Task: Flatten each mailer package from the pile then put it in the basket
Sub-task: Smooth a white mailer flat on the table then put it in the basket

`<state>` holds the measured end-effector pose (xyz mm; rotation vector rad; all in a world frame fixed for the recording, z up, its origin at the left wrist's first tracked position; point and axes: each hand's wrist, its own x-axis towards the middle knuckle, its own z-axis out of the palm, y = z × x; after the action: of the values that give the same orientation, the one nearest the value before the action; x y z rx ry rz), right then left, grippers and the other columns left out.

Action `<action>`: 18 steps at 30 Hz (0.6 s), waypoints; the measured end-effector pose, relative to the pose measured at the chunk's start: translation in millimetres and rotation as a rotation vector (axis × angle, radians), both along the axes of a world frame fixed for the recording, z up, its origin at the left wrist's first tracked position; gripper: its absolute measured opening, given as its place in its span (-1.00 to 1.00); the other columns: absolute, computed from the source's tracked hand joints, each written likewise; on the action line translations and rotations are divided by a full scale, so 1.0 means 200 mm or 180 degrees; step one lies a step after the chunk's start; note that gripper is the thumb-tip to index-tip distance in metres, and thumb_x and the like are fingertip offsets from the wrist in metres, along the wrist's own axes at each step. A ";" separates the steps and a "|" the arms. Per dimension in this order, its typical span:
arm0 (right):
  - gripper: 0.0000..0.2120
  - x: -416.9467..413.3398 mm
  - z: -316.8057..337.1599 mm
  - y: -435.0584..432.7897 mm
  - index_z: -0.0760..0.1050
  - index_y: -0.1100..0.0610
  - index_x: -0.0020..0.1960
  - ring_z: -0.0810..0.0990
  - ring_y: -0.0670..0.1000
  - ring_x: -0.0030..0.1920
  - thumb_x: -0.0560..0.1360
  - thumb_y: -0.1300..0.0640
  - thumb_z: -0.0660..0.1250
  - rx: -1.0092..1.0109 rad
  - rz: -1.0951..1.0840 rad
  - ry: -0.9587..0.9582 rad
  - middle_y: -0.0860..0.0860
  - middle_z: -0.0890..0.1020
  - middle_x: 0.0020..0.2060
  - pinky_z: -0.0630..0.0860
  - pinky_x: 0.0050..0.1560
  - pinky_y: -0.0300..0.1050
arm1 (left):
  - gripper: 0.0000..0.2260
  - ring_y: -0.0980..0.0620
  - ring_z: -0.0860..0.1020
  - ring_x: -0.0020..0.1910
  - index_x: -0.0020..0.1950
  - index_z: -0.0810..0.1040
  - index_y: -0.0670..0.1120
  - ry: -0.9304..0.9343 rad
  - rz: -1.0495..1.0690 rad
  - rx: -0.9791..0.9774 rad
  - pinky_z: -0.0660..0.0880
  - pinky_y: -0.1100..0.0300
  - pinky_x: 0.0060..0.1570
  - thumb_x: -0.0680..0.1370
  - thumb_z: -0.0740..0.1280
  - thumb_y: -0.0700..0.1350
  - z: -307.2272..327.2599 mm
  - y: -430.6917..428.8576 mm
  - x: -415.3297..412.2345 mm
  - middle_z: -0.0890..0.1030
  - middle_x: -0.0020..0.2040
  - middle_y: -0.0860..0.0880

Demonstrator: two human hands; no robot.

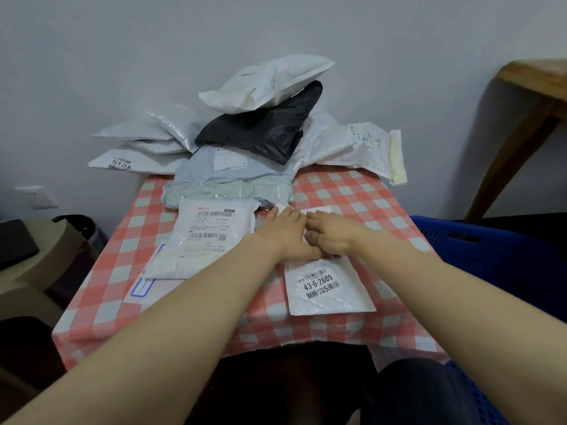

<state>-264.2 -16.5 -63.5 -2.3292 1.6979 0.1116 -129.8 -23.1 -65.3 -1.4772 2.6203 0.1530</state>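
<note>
A white mailer (328, 289) with a barcode label lies flat on the checked tablecloth (306, 329), right of centre. My left hand (283, 234) and my right hand (333, 233) press palm-down side by side on its far half, fingers spread. At the table's back a pile of mailers (245, 133) leans on the wall, with a puffy white one on top of a black one (260, 130). Another white mailer (202, 240) with shipping labels lies left of my hands. The blue basket (478, 250) stands at the table's right side.
A flat envelope with a blue frame (142, 286) pokes out under the left mailer. A wooden table (527, 93) stands at the far right. A beige seat (36, 271) and a dark bin (79, 228) are on the left. My knees are under the front edge.
</note>
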 end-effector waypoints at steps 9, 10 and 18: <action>-0.57 -0.10 -0.02 -0.01 0.17 0.05 0.51 0.11 -0.05 0.51 0.66 0.03 0.01 0.0074 0.0028 -0.0063 -0.06 0.14 0.52 0.05 0.49 -0.10 | -0.18 0.04 -0.03 0.54 0.56 0.01 -0.10 -0.0257 0.0045 0.0426 -0.25 0.00 0.47 0.49 0.02 0.42 -0.01 -0.03 0.02 0.02 0.57 -0.07; -0.57 -0.11 -0.02 0.00 0.18 0.04 0.51 0.12 -0.06 0.51 0.66 0.03 0.01 0.0067 -0.0003 -0.0098 -0.07 0.15 0.52 0.04 0.49 -0.11 | -0.18 0.04 -0.03 0.54 0.56 0.01 -0.09 -0.0224 0.0042 0.0437 -0.25 0.01 0.47 0.49 0.03 0.42 -0.01 -0.03 0.02 0.02 0.57 -0.07; -0.50 -0.06 0.00 0.05 0.05 0.03 0.55 0.26 0.12 0.45 0.65 -0.09 -0.07 0.0104 -0.0227 0.0156 0.06 0.29 0.47 0.23 0.38 -0.03 | -0.21 -0.03 0.00 0.54 0.56 0.04 -0.07 -0.0155 -0.0023 0.0521 -0.15 -0.01 0.47 0.50 0.09 0.38 0.00 -0.03 0.03 0.03 0.56 -0.10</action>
<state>-276.9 -6.3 -63.2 -2.2572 1.7863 0.1829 -123.5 -28.8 -65.1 -1.3990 2.5076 0.3185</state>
